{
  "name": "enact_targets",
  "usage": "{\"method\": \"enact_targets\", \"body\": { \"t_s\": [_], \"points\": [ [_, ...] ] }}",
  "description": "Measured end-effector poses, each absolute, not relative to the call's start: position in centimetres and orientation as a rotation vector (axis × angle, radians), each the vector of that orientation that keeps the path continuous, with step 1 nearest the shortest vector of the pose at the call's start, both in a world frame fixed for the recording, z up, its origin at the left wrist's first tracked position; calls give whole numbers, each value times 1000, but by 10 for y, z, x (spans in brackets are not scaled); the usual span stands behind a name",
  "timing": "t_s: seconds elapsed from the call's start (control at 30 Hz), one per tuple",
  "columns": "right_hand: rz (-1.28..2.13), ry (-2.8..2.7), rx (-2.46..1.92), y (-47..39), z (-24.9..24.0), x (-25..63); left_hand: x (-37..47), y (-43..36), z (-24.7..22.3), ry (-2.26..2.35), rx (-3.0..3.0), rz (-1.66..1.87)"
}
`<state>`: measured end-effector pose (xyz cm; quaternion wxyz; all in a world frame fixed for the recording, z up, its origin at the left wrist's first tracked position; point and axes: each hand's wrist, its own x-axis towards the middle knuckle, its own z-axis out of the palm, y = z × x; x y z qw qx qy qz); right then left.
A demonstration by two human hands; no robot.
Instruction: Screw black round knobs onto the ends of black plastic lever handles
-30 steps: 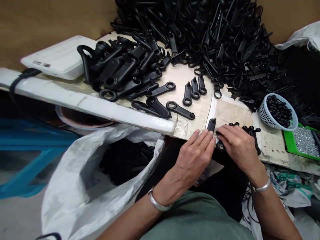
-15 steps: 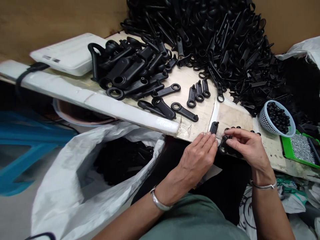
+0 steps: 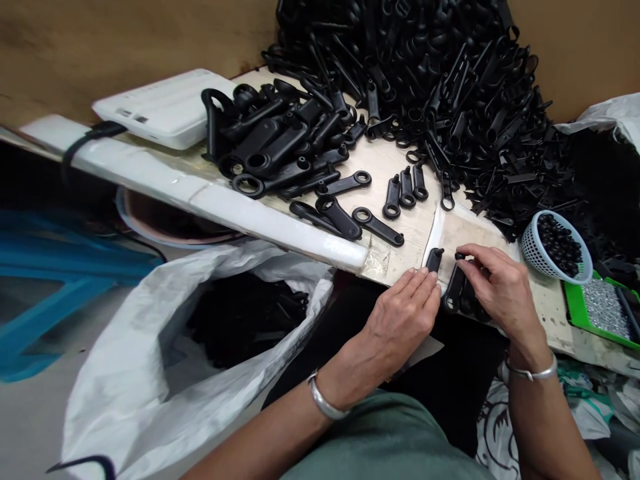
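My left hand (image 3: 403, 307) lies flat, fingers stretched out together, over the lower part of a black crank-shaped part (image 3: 434, 260) at the table's front edge. The peg end of that part shows beyond my fingertips. Between thumb and index finger, my right hand (image 3: 503, 283) pinches a small black knob (image 3: 459, 256). Beneath and beside my right hand several more black parts (image 3: 453, 290) lie side by side, partly hidden by it. Three short black parts (image 3: 393, 197) stand apart in a row farther back.
Behind is a large heap of black parts (image 3: 410, 73). A blue basket (image 3: 545, 257) of black knobs and a green tray (image 3: 575, 307) of small metal pieces are at right. At left are a white device (image 3: 165, 110) and, below, a white sack (image 3: 120, 373).
My right hand has lifted its pinching fingertips slightly away from the row, with the knob between them. My left hand stays on its part. The whole view has shifted a little.
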<state>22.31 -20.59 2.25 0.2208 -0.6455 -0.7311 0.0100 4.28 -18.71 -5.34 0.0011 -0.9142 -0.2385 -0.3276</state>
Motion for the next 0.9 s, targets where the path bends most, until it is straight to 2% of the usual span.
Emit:
{"method": "enact_targets", "body": {
  "t_s": [0.23,0.9],
  "points": [
    [-239,-2305,-1810,-186,17,221,44,-188,-55,-763,-2889,-1008],
    [-333,-2547,-1776,-174,19,216,43,-188,-54,-752,-2870,-1032]
  ]
}}
